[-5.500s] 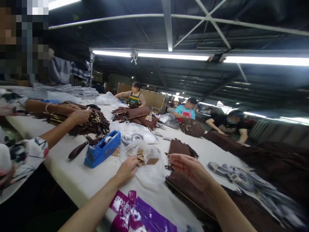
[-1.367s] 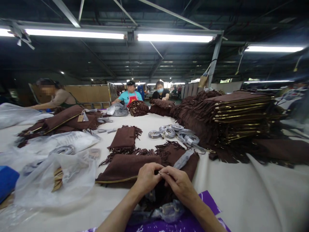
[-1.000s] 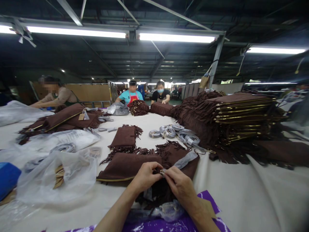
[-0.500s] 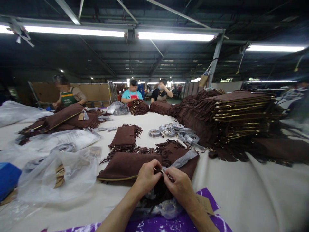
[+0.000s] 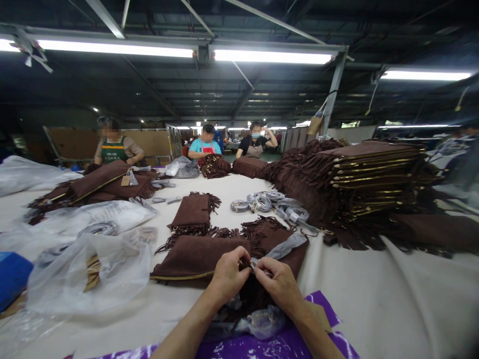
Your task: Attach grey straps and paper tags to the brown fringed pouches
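My left hand and my right hand meet at the table's near edge, fingertips pinched together on a small metal fitting at the top of a brown fringed suede bag. A strap wrapped in clear plastic runs from the fitting up to the right. Dark fringe hangs below my hands. A crumpled clear wrapper lies under my wrists on a purple plastic sheet.
A tall stack of brown bags fills the right side. Wrapped straps lie mid-table, another brown bag behind mine. Clear plastic bags and a blue tape dispenser sit left. Three people work at the far end.
I turned from the plastic bag on the left to the brown bag in front. Over the last second my hands stay pinched together, shifting slightly; the far workers have moved.
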`<state>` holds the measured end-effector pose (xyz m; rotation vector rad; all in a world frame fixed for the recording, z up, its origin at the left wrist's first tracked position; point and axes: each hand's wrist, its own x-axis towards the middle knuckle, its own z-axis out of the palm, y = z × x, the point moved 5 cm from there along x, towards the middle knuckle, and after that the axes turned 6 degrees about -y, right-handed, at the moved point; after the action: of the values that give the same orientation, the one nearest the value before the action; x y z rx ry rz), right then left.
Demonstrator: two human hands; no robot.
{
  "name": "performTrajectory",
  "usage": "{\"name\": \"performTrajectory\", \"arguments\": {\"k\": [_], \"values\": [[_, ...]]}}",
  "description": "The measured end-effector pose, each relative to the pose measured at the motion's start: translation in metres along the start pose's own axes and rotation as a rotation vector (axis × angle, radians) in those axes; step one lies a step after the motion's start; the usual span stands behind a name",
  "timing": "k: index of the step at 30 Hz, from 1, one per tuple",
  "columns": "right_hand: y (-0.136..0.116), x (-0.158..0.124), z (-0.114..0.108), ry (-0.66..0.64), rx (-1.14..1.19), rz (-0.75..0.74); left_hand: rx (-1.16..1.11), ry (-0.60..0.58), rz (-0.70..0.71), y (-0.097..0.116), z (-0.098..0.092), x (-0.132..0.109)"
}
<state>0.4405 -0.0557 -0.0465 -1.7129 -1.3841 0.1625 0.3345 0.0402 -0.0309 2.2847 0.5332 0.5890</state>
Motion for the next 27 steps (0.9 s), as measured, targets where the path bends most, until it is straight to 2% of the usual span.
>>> {"name": "performTrajectory", "arguments": {"k": [11, 17, 22, 27], "values": [[0.003, 0.002, 0.001, 0.018, -0.011, 0.031, 0.015, -0.005, -0.010, 0.002, 0.001, -0.002], [0.004, 0.002, 0.002, -0.026, -0.042, 0.050, 0.007, -0.015, -0.003, 0.002, 0.001, -0.004], [0.007, 0.002, 0.004, -0.059, -0.027, 0.080, -0.153, -0.023, 0.011, 0.001, -0.003, -0.003], [0.010, 0.002, 0.006, -0.087, 0.027, 0.078, -0.320, 0.025, -0.042, -0.011, -0.002, 0.003]]}}
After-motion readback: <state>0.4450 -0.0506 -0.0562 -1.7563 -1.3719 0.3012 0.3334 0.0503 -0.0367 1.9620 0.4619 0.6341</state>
